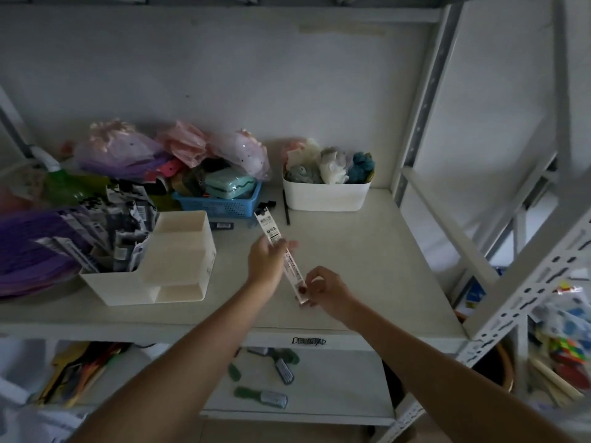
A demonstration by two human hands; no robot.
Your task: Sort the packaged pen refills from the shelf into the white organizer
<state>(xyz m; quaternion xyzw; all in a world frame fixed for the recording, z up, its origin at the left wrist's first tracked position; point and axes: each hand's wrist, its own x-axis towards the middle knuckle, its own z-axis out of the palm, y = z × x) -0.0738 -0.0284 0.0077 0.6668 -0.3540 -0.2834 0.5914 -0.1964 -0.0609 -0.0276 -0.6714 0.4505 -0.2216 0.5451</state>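
Observation:
A long narrow refill packet (270, 230) with a black top and white label is held slanted above the shelf (367, 266). My left hand (265, 263) grips its middle. My right hand (326, 290) pinches its lower end. The white organizer (179, 251) stands to the left of my hands, with empty compartments on its right side. Several packaged refills (124, 231) stand crowded in its large left compartment. A small black item (221, 225) and a thin dark stick (285, 207) lie on the shelf behind.
A blue basket (224, 204) with a mint case stands behind the organizer. A white tub (324, 195) of plush items sits at the back right. Purple and pink bags pile at the left. Grey shelf posts (422, 100) rise on the right. Brushes (283, 370) lie on the lower shelf.

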